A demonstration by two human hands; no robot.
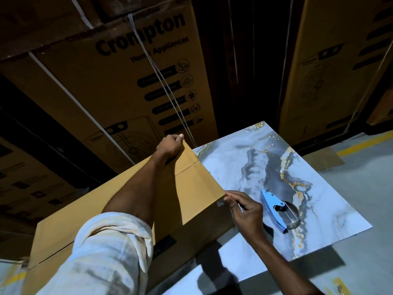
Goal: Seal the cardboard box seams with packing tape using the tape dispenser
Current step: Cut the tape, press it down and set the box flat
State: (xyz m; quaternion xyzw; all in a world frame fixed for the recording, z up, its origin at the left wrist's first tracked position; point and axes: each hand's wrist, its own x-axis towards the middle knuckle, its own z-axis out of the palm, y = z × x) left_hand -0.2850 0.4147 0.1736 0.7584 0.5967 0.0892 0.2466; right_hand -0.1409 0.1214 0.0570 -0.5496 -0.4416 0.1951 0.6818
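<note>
Setting: dim warehouse, tall printed cartons behind a marbled blue-grey slab.
Left hand: clamped over the far corner of the plain brown cardboard box.
Right hand: fingertips pinched at the near corner, apparently on a clear tape end.
Dispenser: blue metal tape dispenser lies on the slab, apart from both hands.
Risk: flap seam looks unsealed; a loose pinch could let the tape wrinkle or lift.

Dim storeroom; tall strapped Crompton cartons stand stacked behind; a marble-patterned slab lies on grey concrete floor with a yellow line.
</note>
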